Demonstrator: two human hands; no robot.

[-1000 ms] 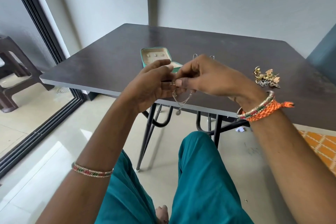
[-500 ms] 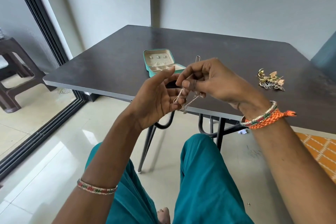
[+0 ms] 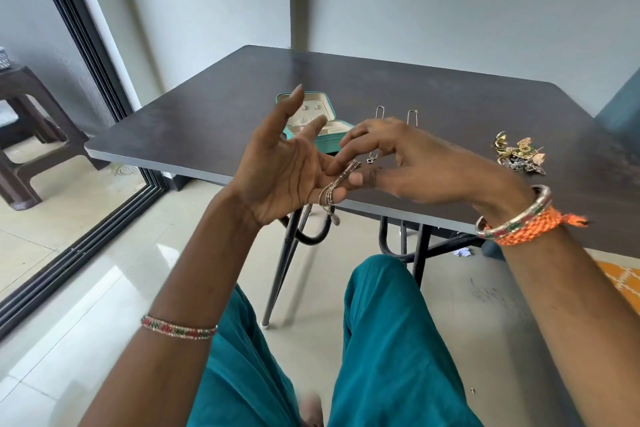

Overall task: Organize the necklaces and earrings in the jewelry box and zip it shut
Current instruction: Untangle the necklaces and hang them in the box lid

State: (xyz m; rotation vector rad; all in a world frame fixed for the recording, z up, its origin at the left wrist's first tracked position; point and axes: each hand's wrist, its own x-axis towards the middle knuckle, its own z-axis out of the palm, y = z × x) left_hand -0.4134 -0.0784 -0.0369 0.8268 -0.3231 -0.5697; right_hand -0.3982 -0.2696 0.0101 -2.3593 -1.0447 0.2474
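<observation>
1. Since a second ago: left hand (image 3: 284, 166) opened from a closed pinch, palm up, fingers spread; chain now looped around its lower fingers rather than hanging between both hands.
2. Now: necklace (image 3: 334, 189) wound in a few turns around the left hand's lower fingers, small pendant dangling below. Left hand wide, fingers straight, carrying the coil, not clenching it.
3. Right hand (image 3: 412, 163) curled, fingertips pinching the free end of the chain just beside the left fingers.
4. Step in hand, as judged: coiling the necklace into a compact loop before stowing it.
5. Next move likely calls for: slipping the coil off without letting it unwind, then lowering it into a compartment of the jewelry box (image 3: 317, 126).
6. Jewelry box: open on the table (image 3: 450, 107), lid up, behind the hands, not yet zipped.
7. Around: two hairpin-shaped wire pieces (image 3: 396, 114) just beyond the right hand; pile of earrings (image 3: 519, 156) well to the right, still outside the box.
8. In the way: nothing between hands and box; risk mainly of tangling or of the pendant snagging.
</observation>
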